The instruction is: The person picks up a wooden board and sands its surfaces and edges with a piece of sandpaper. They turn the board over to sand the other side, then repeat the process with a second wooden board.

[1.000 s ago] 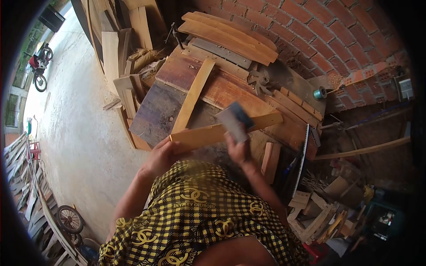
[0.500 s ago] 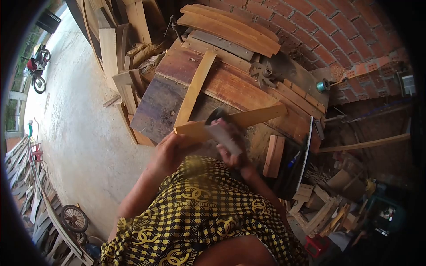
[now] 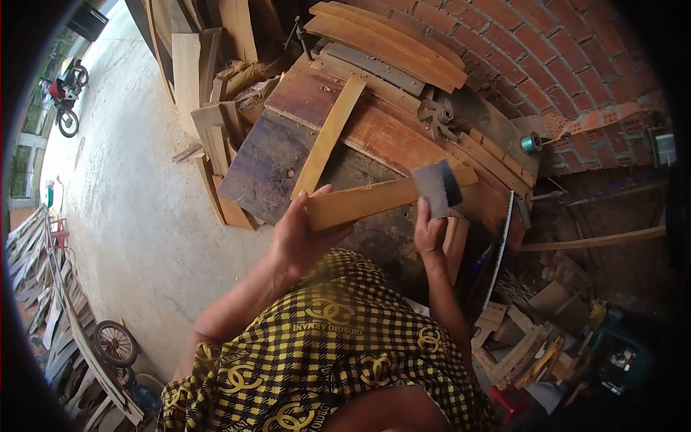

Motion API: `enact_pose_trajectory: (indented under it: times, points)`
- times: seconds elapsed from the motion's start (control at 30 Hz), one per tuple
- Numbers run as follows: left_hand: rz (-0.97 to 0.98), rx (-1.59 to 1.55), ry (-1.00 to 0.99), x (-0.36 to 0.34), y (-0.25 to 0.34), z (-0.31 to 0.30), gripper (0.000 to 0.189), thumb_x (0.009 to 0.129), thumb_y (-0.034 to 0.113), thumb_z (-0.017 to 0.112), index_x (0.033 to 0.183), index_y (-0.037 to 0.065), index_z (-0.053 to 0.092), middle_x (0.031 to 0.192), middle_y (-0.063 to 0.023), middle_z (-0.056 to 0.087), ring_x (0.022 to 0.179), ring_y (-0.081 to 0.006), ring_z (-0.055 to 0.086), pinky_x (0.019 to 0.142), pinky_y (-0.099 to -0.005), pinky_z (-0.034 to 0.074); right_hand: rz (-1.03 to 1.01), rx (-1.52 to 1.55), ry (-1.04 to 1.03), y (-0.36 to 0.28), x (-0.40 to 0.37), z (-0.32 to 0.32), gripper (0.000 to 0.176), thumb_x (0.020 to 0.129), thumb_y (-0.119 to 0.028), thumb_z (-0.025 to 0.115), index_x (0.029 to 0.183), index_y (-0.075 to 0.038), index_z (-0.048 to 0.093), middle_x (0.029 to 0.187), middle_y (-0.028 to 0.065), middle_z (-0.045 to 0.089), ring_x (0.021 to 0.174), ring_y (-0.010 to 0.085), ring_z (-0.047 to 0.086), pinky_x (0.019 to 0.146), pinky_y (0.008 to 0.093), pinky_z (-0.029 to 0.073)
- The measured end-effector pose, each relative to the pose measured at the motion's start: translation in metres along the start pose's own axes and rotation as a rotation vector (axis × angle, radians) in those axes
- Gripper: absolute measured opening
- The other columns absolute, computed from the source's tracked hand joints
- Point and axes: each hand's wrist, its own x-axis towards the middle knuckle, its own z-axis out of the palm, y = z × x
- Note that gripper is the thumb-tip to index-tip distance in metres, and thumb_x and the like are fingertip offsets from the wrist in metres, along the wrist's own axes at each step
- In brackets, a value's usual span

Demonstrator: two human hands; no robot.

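Observation:
My left hand [image 3: 297, 229] is closed around the near end of a wooden slat [image 3: 368, 201], which points away to the right above the workbench. In my right hand [image 3: 430, 232] is a piece of sandpaper [image 3: 432, 189], grey on one face and dark on the curled edge, pinched with the thumb on its grey face. The sandpaper lies across the slat toward its far end. A second slat [image 3: 331, 133] rests on the bench [image 3: 252, 169], just beyond my left hand.
Curved boards [image 3: 389, 43] are stacked at the back of the bench by a brick wall [image 3: 533, 50]. A bladed metal cutter head [image 3: 440, 119], a spool [image 3: 531, 143] and a handsaw [image 3: 500, 248] are to the right. Scrap wood [image 3: 188, 79] leans at the left.
My right hand has moved right along the slat with the sandpaper, from near my left hand toward the far end. My left hand keeps its hold; the view has shifted slightly.

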Motion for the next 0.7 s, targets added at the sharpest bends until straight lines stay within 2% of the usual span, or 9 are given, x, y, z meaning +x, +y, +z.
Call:
enact_pose_trajectory:
  times: [0.03,0.13,0.23,0.37,0.43,0.53,0.6,0.63,0.7]
  points:
    - [-0.009,-0.029,0.002,0.001,-0.002,-0.002,0.048,0.103,0.042,0.036,0.137,0.009,0.046,0.139,-0.0170,0.046,0.124,-0.0376,0.048,0.108,-0.0519,0.039,0.258,0.137,0.003,0.005,0.001,-0.007,0.042,0.092,-0.012,0.057,0.130,0.003,0.051,0.136,0.0168,0.053,0.120,0.0351,0.053,0.101,0.0425,0.042]
    - [0.023,-0.060,-0.011,0.002,-0.005,-0.004,0.047,0.103,0.040,0.037,0.136,0.009,0.047,0.139,-0.0177,0.045,0.128,-0.0391,0.044,0.108,-0.0523,0.038,-0.328,-0.087,-0.063,-0.069,-0.016,0.036,0.043,0.089,-0.011,0.059,0.129,0.001,0.052,0.134,0.0181,0.055,0.117,0.0382,0.054,0.101,0.0446,0.041]
    - [-0.052,-0.122,-0.033,-0.005,-0.006,-0.005,0.045,0.103,0.038,0.037,0.135,0.010,0.048,0.139,-0.0178,0.045,0.128,-0.0382,0.044,0.108,-0.0526,0.038,-0.426,-0.032,-0.153,-0.061,-0.019,0.037,0.042,0.088,-0.011,0.060,0.127,0.001,0.053,0.137,0.0176,0.052,0.115,0.0386,0.055,0.101,0.0445,0.041]
    - [-0.091,-0.111,-0.006,-0.009,-0.012,-0.008,0.049,0.103,0.041,0.034,0.134,0.007,0.049,0.137,-0.0169,0.047,0.124,-0.0357,0.047,0.109,-0.0511,0.035,0.169,0.083,-0.005,-0.003,-0.027,0.008,0.035,0.089,-0.010,0.059,0.122,0.001,0.056,0.135,0.0186,0.054,0.108,0.0403,0.057,0.098,0.0449,0.043]
    - [-0.111,-0.178,-0.089,-0.008,-0.017,-0.017,0.051,0.103,0.043,0.033,0.134,0.005,0.049,0.136,-0.0168,0.049,0.124,-0.0343,0.047,0.109,-0.0501,0.034,-0.254,-0.195,-0.113,-0.066,-0.029,0.021,0.030,0.091,-0.010,0.059,0.119,0.002,0.059,0.123,0.0194,0.058,0.111,0.0390,0.056,0.099,0.0426,0.042]
    - [-0.139,-0.247,-0.196,-0.015,-0.025,-0.016,0.054,0.102,0.045,0.032,0.133,0.003,0.049,0.133,-0.0168,0.052,0.123,-0.0318,0.048,0.109,-0.0481,0.034,-0.440,0.023,-0.392,-0.109,-0.025,0.027,0.026,0.093,-0.012,0.057,0.115,0.003,0.060,0.117,0.0208,0.059,0.112,0.0366,0.056,0.098,0.0417,0.044]
    - [-0.162,-0.180,-0.210,-0.017,-0.024,-0.016,0.055,0.102,0.046,0.032,0.131,0.003,0.051,0.131,-0.0168,0.055,0.120,-0.0306,0.051,0.109,-0.0451,0.034,-0.179,-0.035,-0.186,-0.074,-0.034,0.018,0.027,0.095,-0.013,0.056,0.117,0.003,0.059,0.117,0.0212,0.059,0.113,0.0341,0.056,0.099,0.0427,0.043]
    - [-0.157,-0.190,-0.211,-0.019,-0.025,-0.017,0.055,0.102,0.046,0.032,0.131,0.003,0.051,0.131,-0.0168,0.055,0.120,-0.0306,0.051,0.109,-0.0451,0.034,0.158,0.135,-0.132,-0.067,-0.028,0.011,0.028,0.096,-0.015,0.055,0.116,0.003,0.059,0.118,0.0217,0.060,0.113,0.0323,0.057,0.099,0.0431,0.043]
    - [-0.179,-0.164,-0.168,-0.022,-0.030,-0.014,0.054,0.102,0.045,0.032,0.129,0.003,0.053,0.131,-0.0166,0.055,0.120,-0.0300,0.051,0.108,-0.0448,0.035,0.277,0.092,-0.088,-0.072,-0.033,0.007,0.028,0.095,-0.015,0.055,0.117,0.004,0.058,0.117,0.0222,0.059,0.113,0.0330,0.057,0.099,0.0431,0.043]
